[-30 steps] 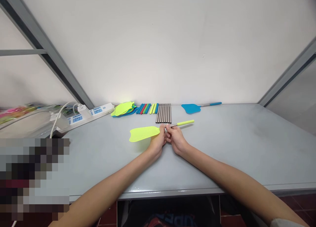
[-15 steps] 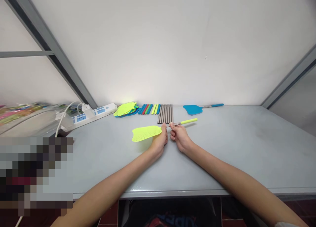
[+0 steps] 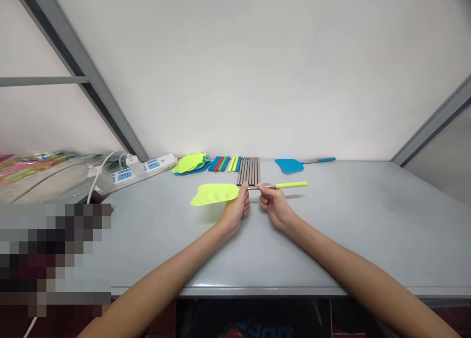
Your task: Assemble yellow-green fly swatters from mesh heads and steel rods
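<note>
Beneath swatter [image 3: 215, 194], grey table [image 3: 353, 215] by wall [image 3: 235, 88]

Prob. wkshop: bench [image 3: 368, 210] w/ tubes [image 3: 249, 171]

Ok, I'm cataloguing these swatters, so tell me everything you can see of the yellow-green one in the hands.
The yellow-green swatter has a broad, plastic-looking paddle full of small holes, a shiny metal-looking shaft and a matching grip. It is held roughly level above the grey table, paddle to the left and grip to the right. The left hand holds it by the paddle's base, and the right hand pinches the shaft. The hands hide part of the shaft.
</note>
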Demonstrator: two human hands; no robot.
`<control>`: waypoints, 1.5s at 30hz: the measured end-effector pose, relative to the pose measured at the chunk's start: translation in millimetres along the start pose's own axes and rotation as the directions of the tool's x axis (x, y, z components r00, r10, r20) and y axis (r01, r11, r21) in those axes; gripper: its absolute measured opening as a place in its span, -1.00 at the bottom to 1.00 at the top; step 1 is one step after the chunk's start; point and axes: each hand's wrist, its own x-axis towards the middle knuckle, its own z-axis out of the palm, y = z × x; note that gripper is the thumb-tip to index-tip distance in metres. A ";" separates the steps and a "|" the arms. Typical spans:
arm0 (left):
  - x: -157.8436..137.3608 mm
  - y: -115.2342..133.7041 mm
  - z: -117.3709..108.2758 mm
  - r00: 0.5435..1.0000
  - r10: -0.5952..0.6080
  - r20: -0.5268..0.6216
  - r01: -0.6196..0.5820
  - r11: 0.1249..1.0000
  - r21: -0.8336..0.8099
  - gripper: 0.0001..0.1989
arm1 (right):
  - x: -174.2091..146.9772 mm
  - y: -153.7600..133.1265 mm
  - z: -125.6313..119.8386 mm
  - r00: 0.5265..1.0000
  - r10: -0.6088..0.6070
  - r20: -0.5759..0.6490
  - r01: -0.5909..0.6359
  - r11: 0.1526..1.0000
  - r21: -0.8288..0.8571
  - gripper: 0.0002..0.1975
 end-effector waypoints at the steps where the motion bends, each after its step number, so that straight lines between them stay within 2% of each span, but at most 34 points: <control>1: 0.4 0.4 -1.7 1.000 0.000 0.010 0.000 1.000 -0.007 -0.57 | -1.6 0.4 0.8 0.999 0.007 0.046 -0.008 1.000 0.018 -0.81; 5: 3.1 0.0 -7.0 0.998 -0.018 0.055 0.022 0.997 -0.070 -0.55 | -4.0 2.9 2.8 0.983 0.031 0.182 -0.031 1.000 0.001 -0.79; 9: 5.0 -1.8 -9.6 0.992 0.001 0.129 0.018 0.989 -0.149 -0.54 | -1.3 4.1 0.7 0.979 -0.038 0.201 0.066 0.989 -0.135 -0.77; 12: 5.7 -2.8 -10.3 0.989 0.017 0.150 0.010 0.983 -0.181 -0.54 | -0.1 6.0 -0.7 0.978 -0.028 0.208 0.082 0.963 -0.255 -0.70; 15: 6.4 -3.3 -10.5 0.980 0.035 0.196 -0.004 0.988 -0.157 -0.53 | -0.8 7.7 0.2 0.972 0.012 0.233 0.065 0.945 -0.319 -0.64; 23: 5.0 -3.4 -12.6 0.958 0.010 0.285 0.002 0.999 -0.043 -0.54 | -2.7 4.4 2.3 0.963 0.025 0.269 0.058 0.953 -0.297 -0.64; 29: 2.1 -1.3 -12.3 0.959 0.050 0.279 -0.055 0.998 0.008 -0.52 | -6.3 2.1 4.6 0.963 0.015 0.268 0.059 0.962 -0.268 -0.63; 36: 6.8 -11.7 -16.0 0.956 0.101 0.274 -0.115 0.993 0.033 -0.49 | -6.0 4.0 5.0 0.964 0.026 0.263 0.045 0.964 -0.261 -0.62; 41: 8.9 -15.9 -14.1 0.978 0.053 0.202 -0.065 0.997 0.052 -0.49 | -4.1 9.4 3.8 0.972 0.042 0.230 0.027 0.956 -0.292 -0.65; 45: 8.4 -13.7 -11.4 0.984 0.014 0.175 -0.022 0.999 0.045 -0.49 | -4.1 10.7 3.7 0.969 0.079 0.234 -0.018 0.968 -0.252 -0.65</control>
